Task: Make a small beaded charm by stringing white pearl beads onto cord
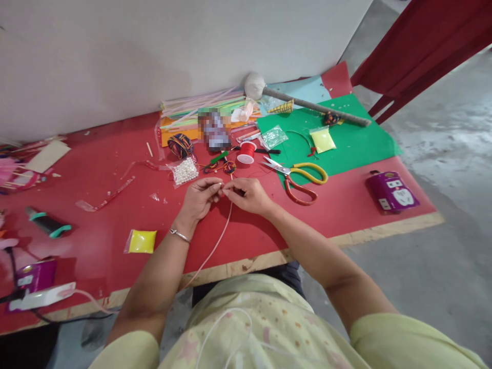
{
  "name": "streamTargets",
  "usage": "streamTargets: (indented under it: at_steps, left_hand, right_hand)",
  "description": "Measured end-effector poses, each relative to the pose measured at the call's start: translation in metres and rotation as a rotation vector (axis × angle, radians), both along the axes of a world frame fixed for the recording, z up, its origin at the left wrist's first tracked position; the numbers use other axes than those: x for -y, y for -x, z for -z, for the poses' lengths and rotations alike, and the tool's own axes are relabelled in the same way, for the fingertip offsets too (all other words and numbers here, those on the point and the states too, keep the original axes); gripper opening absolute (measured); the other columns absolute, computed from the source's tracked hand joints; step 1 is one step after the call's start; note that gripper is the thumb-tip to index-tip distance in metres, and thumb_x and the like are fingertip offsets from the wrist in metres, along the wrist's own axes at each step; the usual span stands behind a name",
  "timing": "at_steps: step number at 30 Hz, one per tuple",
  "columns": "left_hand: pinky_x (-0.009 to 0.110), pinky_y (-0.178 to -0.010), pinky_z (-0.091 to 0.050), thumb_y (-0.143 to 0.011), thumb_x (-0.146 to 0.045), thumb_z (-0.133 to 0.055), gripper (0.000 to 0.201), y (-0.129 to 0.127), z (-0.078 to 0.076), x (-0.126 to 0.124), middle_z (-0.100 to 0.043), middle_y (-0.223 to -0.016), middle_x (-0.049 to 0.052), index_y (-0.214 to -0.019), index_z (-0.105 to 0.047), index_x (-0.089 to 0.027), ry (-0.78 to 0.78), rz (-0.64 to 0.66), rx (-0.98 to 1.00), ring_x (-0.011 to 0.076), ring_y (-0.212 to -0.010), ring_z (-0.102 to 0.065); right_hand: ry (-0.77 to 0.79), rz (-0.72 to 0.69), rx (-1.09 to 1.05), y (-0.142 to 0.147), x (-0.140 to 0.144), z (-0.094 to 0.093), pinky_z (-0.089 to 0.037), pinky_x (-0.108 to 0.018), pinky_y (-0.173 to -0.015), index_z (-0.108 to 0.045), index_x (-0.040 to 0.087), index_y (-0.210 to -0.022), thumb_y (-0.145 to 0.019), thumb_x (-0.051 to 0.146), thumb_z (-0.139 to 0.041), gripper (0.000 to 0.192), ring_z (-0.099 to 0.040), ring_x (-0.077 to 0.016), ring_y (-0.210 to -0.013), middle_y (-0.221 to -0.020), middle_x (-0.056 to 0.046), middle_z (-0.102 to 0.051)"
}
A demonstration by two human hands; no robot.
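Cord [217, 241] pinched by both hands [200, 197] [249, 195], near table edge [246, 266].

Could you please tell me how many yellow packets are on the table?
2: one yellow packet near the front edge, left of the left hand; another on the green sheet at the back.

scissors [298, 179] | red spool [246, 152] | pearl bag [185, 171] | yellow packet [141, 241] | purple power strip [392, 191] | green sheet [357, 138]

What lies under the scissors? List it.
The scissors lie across the edge of the green sheet, blades and lower handle over the red table. Whatever sits directly beneath them is covered.
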State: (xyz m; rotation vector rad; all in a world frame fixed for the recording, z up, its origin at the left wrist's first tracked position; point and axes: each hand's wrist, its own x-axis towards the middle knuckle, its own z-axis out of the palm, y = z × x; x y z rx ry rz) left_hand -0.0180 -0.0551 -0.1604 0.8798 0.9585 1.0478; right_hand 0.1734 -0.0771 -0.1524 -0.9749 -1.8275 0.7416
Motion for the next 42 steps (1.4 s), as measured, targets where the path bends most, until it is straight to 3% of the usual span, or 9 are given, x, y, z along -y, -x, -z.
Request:
streamTargets:
  at_steps: [15,21,24,27,30,34,37,40,42]
  left_hand:
    - [0.017,-0.045,-0.045,-0.061,-0.030,-0.092,0.029,-0.007,0.002,0.004,-0.071,-0.064,0.003,-0.082,-0.079,-0.016,-0.048,-0.062,-0.061,0.0099,-0.054,-0.062]
    - [0.019,-0.039,-0.039,-0.077,-0.044,-0.083,0.029,-0.009,0.006,0.008,-0.068,-0.061,0.001,-0.079,-0.072,-0.017,-0.188,-0.085,-0.260,0.0082,-0.044,-0.055]
    - [0.019,-0.039,-0.038,-0.082,-0.051,-0.077,0.035,-0.008,0.005,0.010,-0.065,-0.059,0.000,-0.077,-0.069,-0.017,-0.213,-0.045,-0.345,0.0083,-0.043,-0.054]
    - [0.019,-0.040,-0.038,-0.085,-0.054,-0.073,0.037,-0.007,0.004,0.011,-0.062,-0.058,-0.001,-0.079,-0.067,-0.018,-0.224,-0.013,-0.377,0.0085,-0.043,-0.052]
    - [0.019,-0.041,-0.037,-0.087,-0.053,-0.070,0.036,-0.007,0.005,0.012,-0.061,-0.059,-0.002,-0.080,-0.064,-0.018,-0.244,-0.023,-0.408,0.0081,-0.044,-0.050]
    - [0.019,-0.044,-0.035,-0.087,-0.049,-0.071,0.032,-0.009,0.008,0.011,-0.057,-0.057,-0.004,-0.079,-0.063,-0.019,-0.271,-0.128,-0.464,0.0078,-0.045,-0.047]
    - [0.020,-0.050,-0.037,-0.087,-0.045,-0.071,0.029,-0.012,0.007,0.010,-0.057,-0.058,-0.004,-0.079,-0.065,-0.018,-0.317,-0.104,-0.540,0.0086,-0.050,-0.048]
    - [0.021,-0.056,-0.039,-0.089,-0.043,-0.068,0.029,-0.016,0.003,0.010,-0.057,-0.061,-0.003,-0.075,-0.066,-0.017,-0.394,-0.054,-0.619,0.0096,-0.056,-0.048]
    - [0.022,-0.058,-0.039,-0.091,-0.042,-0.067,0.030,-0.019,0.001,0.011,-0.057,-0.062,-0.002,-0.074,-0.066,-0.017,-0.408,-0.045,-0.634,0.0100,-0.058,-0.048]
  right_hand:
    - [0.090,0.053,0.032,0.000,-0.003,0.002,-0.033,-0.022,-0.057,-0.076,0.016,-0.087,-0.094,0.031,-0.062,0.021,-0.051,-0.0079,-0.057,-0.070,0.000,-0.068]
    - [0.050,0.096,0.063,0.001,-0.001,0.004,-0.034,-0.023,-0.058,-0.073,0.016,-0.081,-0.093,0.033,-0.063,0.022,-0.051,-0.0085,-0.058,-0.068,0.000,-0.066]
    - [0.028,0.129,0.045,0.002,-0.002,0.007,-0.037,-0.022,-0.059,-0.073,0.016,-0.092,-0.091,0.033,-0.065,0.019,-0.053,-0.0092,-0.058,-0.067,0.001,-0.065]
    - [-0.001,0.089,0.022,0.001,-0.003,0.009,-0.043,-0.022,-0.064,-0.073,0.017,-0.109,-0.093,0.031,-0.063,0.023,-0.060,-0.0108,-0.064,-0.080,-0.002,-0.072]
    - [-0.023,0.057,0.063,-0.002,-0.004,0.007,-0.047,-0.023,-0.074,-0.074,0.018,-0.104,-0.096,0.029,-0.058,0.021,-0.067,-0.0133,-0.079,-0.094,-0.005,-0.076]
    - [-0.011,0.215,0.298,-0.008,-0.003,0.002,-0.047,-0.026,-0.069,-0.075,0.019,-0.093,-0.088,0.025,-0.062,0.015,-0.065,-0.0162,-0.074,-0.086,-0.005,-0.073]
    - [-0.076,0.285,0.347,-0.009,-0.003,-0.001,-0.050,-0.031,-0.078,-0.075,0.019,-0.099,-0.081,0.022,-0.065,0.020,-0.067,-0.0235,-0.094,-0.100,-0.009,-0.074]
    - [-0.130,0.154,0.160,-0.006,-0.006,0.002,-0.052,-0.035,-0.094,-0.071,0.018,-0.120,-0.081,0.018,-0.062,0.040,-0.064,-0.0251,-0.114,-0.121,-0.011,-0.071]
    - [-0.069,0.053,0.035,-0.002,-0.009,0.008,-0.053,-0.033,-0.094,-0.069,0.018,-0.123,-0.083,0.015,-0.058,0.042,-0.068,-0.0212,-0.108,-0.120,-0.009,-0.073]
